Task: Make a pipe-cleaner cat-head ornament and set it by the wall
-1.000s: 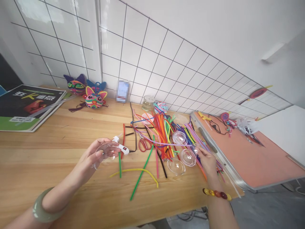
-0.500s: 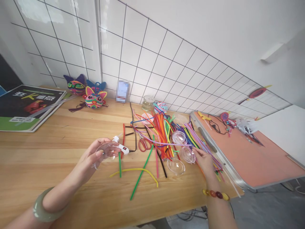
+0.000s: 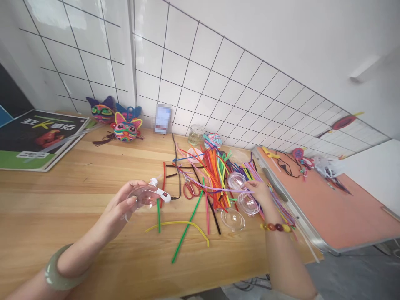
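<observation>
In my left hand is a clear plastic half-ball shell, gripped at its edge between thumb and fingers. Behind that shell lies a white glue gun with a black cord. My right hand has its fingers stretched out over the right part of the pipe cleaners, beside a stack of clear shells; nothing shows in it. Just below its fingertips sits another clear shell stack, with a single clear shell nearer me. A lilac pipe cleaner runs towards the fingertips.
Orange pipe cleaners lie bunched mid-table, near red-handled scissors. Green and yellow pipe cleaners lie in front. A finished cat-face ornament, phone and glass jar stand at the wall. An orange board is right.
My right hand has moved up and to the left, away from the lower shell stack. My left hand keeps its hold on the clear shell. The view has shifted slightly.
</observation>
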Demonstrator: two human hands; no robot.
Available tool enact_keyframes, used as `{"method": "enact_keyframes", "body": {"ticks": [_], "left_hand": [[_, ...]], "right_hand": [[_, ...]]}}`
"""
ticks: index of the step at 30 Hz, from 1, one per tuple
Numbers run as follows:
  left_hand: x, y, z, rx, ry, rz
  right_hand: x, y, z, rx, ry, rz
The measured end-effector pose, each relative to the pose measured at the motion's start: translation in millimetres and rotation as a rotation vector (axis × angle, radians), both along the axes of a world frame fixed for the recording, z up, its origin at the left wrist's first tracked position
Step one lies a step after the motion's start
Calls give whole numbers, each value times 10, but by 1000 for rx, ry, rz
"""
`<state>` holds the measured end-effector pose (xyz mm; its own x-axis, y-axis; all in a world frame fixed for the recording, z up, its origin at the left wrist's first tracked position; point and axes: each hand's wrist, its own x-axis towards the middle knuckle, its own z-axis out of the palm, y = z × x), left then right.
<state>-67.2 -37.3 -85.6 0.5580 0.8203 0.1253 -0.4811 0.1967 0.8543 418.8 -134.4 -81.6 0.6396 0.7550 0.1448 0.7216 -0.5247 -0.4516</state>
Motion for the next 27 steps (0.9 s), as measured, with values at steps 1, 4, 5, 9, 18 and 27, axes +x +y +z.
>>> {"method": "enact_keyframes", "body": {"ticks": [1, 4, 5, 9, 18, 27], "left_hand": [[-3, 2, -2, 3, -4, -1], [-7, 10, 5, -2, -12, 7], [-6, 12, 10, -4, -13, 9], [-1, 9, 24, -7, -18, -2], [-3, -21, 22, -9, -27, -20], [-1, -46, 46, -2, -33, -31]], "right_hand": [[8, 56, 3, -33, -11, -30], [23, 163, 14, -103, -53, -148], [28, 179, 24, -120, -59, -175], [45, 157, 123, -143, -38, -208], [-68, 20, 435, 201, 54, -125], [-528, 115, 653, 387, 162, -17]]}}
